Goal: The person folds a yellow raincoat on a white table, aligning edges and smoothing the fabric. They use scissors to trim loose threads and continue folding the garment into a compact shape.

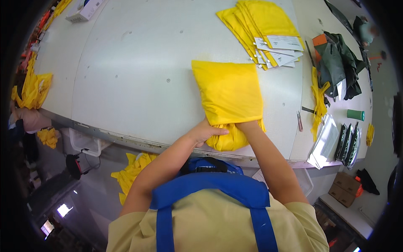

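A flat yellow fabric pouch (pixel 230 90) lies on the white table near its front edge, directly before me. Bunched yellow cloth (pixel 228 138) comes out of the pouch's near end. My left hand (pixel 205 132) grips the left side of this cloth, thumb on top and fingers underneath. At the right side, my right hand (pixel 248 125) reaches in under the pouch's near edge; its fingers are hidden by the fabric, so whether they hold anything does not show.
Several filled yellow pouches (pixel 273 21) with white labels overlap at the far right. Small snips (pixel 299 121), a green cylinder (pixel 356 114), black packets (pixel 347 143) and dark green fabric (pixel 338 63) sit further right. Yellow cloth (pixel 134 172) hangs below the table edge. Another person (pixel 31 119) is at far left.
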Demonstrator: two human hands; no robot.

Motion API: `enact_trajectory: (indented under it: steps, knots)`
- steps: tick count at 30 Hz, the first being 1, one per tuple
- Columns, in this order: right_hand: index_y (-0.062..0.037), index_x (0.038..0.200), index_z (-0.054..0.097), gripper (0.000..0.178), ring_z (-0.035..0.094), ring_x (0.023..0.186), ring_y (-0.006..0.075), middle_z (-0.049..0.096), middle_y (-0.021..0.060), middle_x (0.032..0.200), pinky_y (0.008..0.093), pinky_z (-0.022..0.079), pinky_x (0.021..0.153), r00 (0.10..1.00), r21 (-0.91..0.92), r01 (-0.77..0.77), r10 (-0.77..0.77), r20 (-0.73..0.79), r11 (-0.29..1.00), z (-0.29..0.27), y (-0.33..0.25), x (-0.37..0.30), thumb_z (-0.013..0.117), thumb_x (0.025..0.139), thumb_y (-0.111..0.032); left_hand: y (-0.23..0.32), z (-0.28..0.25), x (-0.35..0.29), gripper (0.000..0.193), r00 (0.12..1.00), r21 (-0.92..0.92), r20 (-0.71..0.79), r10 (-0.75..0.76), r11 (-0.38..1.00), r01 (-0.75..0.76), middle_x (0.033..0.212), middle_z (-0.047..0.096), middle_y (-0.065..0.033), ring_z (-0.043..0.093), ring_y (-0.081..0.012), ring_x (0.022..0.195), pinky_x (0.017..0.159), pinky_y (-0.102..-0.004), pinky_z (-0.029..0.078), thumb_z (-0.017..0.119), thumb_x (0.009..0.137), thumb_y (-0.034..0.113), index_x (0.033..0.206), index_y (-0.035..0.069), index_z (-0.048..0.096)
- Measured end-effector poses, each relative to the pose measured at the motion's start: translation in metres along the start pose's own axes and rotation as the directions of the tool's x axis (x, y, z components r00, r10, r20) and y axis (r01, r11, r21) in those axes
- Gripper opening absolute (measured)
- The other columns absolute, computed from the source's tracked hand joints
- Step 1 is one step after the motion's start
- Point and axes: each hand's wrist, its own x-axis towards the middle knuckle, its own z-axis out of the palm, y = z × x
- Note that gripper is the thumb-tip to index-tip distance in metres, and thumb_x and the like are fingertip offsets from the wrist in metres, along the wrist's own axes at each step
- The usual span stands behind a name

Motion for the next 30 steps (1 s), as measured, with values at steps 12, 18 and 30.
enact_trajectory:
  steps: [12, 18, 30]
  knots:
    - [-0.0137, 0.136, 0.045, 0.058, 0.035, 0.132, 0.0286, 0.041, 0.0101, 0.142, 0.0421, 0.025, 0.11, 0.995, 0.032, -0.025, 0.022, 0.097, 0.999, 0.016, -0.017, 0.041, 0.057, 0.086, -0.041, 0.009, -0.018, 0.011, 0.08, 0.989, 0.488, 0.093, -0.113, 0.871, 0.053, 0.137, 0.046, -0.0094, 0.041, -0.0233, 0.129, 0.106, -0.0336, 0.033, 0.06, 0.067, -0.011, 0.14, 0.004, 0.032]
    - [-0.0137, 0.135, 0.045, 0.058, 0.035, 0.132, 0.0286, 0.041, 0.0102, 0.142, 0.0421, 0.025, 0.11, 0.998, 0.03, 0.017, -0.019, 0.059, 0.999, 0.025, -0.036, 0.046, 0.057, 0.086, -0.041, -0.017, -0.013, 0.007, 0.07, 0.997, -0.005, -0.078, -0.019, 1.0, 0.019, 0.135, 0.047, -0.0092, 0.043, -0.0219, 0.127, 0.105, -0.0362, 0.035, 0.06, 0.077, -0.007, 0.14, 0.006, 0.032]
    - [-0.0138, 0.135, 0.046, 0.057, 0.035, 0.132, 0.0288, 0.042, 0.0103, 0.141, 0.042, 0.025, 0.109, 0.993, 0.06, -0.079, 0.073, 0.092, 0.995, 0.009, 0.013, 0.014, 0.058, 0.086, -0.041, -0.036, -0.016, -0.018, 0.082, 0.983, 0.111, -0.15, 0.109, 0.99, -0.092, 0.143, 0.033, -0.0122, 0.031, -0.0249, 0.134, 0.11, -0.0369, 0.026, 0.059, 0.073, -0.007, 0.145, 0.007, 0.02]
